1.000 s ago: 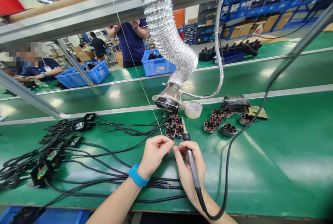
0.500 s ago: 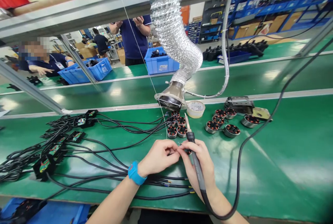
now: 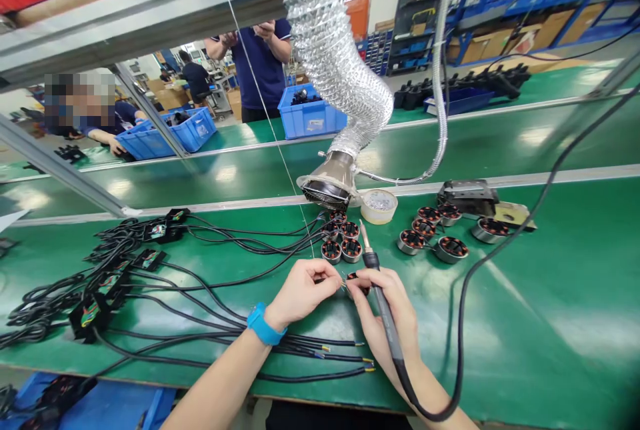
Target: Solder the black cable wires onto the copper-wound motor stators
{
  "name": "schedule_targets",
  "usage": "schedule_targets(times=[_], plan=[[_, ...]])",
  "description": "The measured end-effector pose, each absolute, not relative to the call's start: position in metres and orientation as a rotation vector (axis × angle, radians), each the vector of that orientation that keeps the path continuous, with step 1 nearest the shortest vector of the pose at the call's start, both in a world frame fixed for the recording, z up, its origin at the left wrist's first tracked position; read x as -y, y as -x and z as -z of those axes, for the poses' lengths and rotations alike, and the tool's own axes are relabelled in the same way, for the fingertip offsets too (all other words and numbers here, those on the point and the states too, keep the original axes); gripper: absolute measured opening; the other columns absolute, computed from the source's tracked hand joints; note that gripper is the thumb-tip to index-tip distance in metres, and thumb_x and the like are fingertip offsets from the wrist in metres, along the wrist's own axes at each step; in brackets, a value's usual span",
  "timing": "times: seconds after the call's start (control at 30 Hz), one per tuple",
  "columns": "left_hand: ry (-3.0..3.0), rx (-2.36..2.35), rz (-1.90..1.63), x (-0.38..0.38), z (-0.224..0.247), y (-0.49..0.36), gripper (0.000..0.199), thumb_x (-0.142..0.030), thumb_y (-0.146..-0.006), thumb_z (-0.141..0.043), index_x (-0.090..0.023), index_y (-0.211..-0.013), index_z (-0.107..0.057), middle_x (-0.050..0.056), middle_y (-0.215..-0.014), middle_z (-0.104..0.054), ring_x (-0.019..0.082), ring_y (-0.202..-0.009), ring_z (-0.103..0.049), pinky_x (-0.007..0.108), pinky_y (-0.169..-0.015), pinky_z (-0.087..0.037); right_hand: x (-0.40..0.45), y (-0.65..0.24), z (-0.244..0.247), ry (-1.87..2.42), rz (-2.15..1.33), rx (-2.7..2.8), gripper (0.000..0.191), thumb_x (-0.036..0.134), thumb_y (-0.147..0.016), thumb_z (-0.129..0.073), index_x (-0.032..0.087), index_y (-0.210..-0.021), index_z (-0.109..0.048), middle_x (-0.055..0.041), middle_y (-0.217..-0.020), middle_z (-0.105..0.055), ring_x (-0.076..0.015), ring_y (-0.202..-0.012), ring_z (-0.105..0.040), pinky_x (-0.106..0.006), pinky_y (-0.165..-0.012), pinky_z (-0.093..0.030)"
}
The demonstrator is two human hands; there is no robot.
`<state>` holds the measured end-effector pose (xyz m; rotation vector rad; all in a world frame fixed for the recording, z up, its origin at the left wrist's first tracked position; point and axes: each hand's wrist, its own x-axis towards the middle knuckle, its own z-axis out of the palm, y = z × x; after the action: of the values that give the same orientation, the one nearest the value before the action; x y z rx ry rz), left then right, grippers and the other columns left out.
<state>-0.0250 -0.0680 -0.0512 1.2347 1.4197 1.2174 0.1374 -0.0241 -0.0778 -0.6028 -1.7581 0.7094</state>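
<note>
My left hand (image 3: 304, 293), with a blue band on its wrist, is closed in a pinch on thin wire ends (image 3: 343, 283). My right hand (image 3: 397, 307) is closed around a soldering iron (image 3: 371, 261), whose tip points up and away from me. Its thumb and forefinger are also at a small round motor part (image 3: 352, 277) with copper windings, partly hidden by the fingers. Just beyond my hands sits a group of similar motor parts (image 3: 331, 251). Several black cables (image 3: 320, 342) with stripped, coloured ends lie under and beside my left wrist.
A fume extraction hose (image 3: 335, 180) hangs over the bench beside a round tub (image 3: 379, 206). More motor parts (image 3: 451, 249) and a metal holder (image 3: 467, 198) stand to the right. Coiled cables (image 3: 37, 310) fill the left. The iron's cord (image 3: 463, 310) loops on the right. Co-workers are opposite.
My fingertips have moved slightly apart, so the wire ends and motor part show between them. The soldering iron stays in my right hand. A co-worker's hand at left has moved to a blue bin.
</note>
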Motion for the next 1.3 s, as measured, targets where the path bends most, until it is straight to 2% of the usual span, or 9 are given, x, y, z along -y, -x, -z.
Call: schedule_targets(times=[0.1,0.2,0.33,0.4,0.73,1.3], plan=[[-1.175,-1.493,-1.284,0.062,0.055,0.029,0.017,-0.025,-0.079,-0.064,-0.01,-0.07,-0.063,0.002,-0.069,-0.058,0.01,-0.067,-0.049,0.021,-0.066,-0.039,0.025,-0.142,0.077,0.678,-0.753,1.696,0.023,0.017,-0.098,-0.056,0.023,-0.119,-0.062,-0.004,-0.098,-0.065,-0.0157,-0.084,-0.066,-0.03,-0.08,-0.054],[-1.144,-1.525,-1.282,0.055,0.061,0.032,0.017,-0.026,-0.077,-0.064,-0.011,-0.069,-0.062,0.001,-0.067,-0.056,0.009,-0.066,-0.046,0.021,-0.065,-0.037,0.025,-0.151,0.077,0.783,-0.874,1.613,0.026,0.024,-0.101,-0.053,0.023,-0.125,-0.061,-0.002,-0.089,-0.069,-0.0131,-0.072,-0.067,-0.025,-0.071,-0.057],[-1.146,-1.513,-1.267,0.049,0.066,0.033,0.017,-0.027,-0.075,-0.063,-0.011,-0.068,-0.062,0.001,-0.067,-0.055,0.01,-0.066,-0.045,0.021,-0.064,-0.036,0.026,-0.159,0.079,0.758,-0.951,1.491,0.018,0.028,-0.102,-0.051,0.017,-0.108,-0.065,0.0013,-0.064,-0.062,-0.0107,-0.051,-0.059,-0.019,-0.049,-0.051],[-1.155,-1.506,-1.261,0.048,0.066,0.032,0.017,-0.027,-0.075,-0.063,-0.012,-0.067,-0.062,0.001,-0.067,-0.055,0.01,-0.066,-0.045,0.022,-0.065,-0.036,0.026,-0.16,0.08,0.729,-0.937,1.488,0.018,0.027,-0.102,-0.051,0.017,-0.102,-0.066,0.0022,-0.059,-0.059,-0.0096,-0.047,-0.056,-0.018,-0.045,-0.048],[-1.202,-1.496,-1.235,0.05,0.064,0.028,0.013,-0.022,-0.076,-0.061,-0.011,-0.069,-0.061,0.001,-0.068,-0.057,0.01,-0.067,-0.047,0.021,-0.065,-0.037,0.025,-0.163,0.089,0.689,-0.909,1.628,0.014,0.022,-0.1,-0.052,0.019,-0.105,-0.065,0.0037,-0.062,-0.059,-0.0085,-0.05,-0.057,-0.019,-0.052,-0.049],[-1.213,-1.512,-1.21,0.051,0.06,0.027,0.012,-0.021,-0.076,-0.06,-0.011,-0.069,-0.061,0.001,-0.068,-0.057,0.01,-0.066,-0.047,0.021,-0.064,-0.037,0.028,-0.164,0.089,0.726,-0.903,1.551,0.014,0.024,-0.1,-0.053,0.018,-0.103,-0.066,0.003,-0.061,-0.059,-0.0086,-0.048,-0.056,-0.019,-0.048,-0.048]])
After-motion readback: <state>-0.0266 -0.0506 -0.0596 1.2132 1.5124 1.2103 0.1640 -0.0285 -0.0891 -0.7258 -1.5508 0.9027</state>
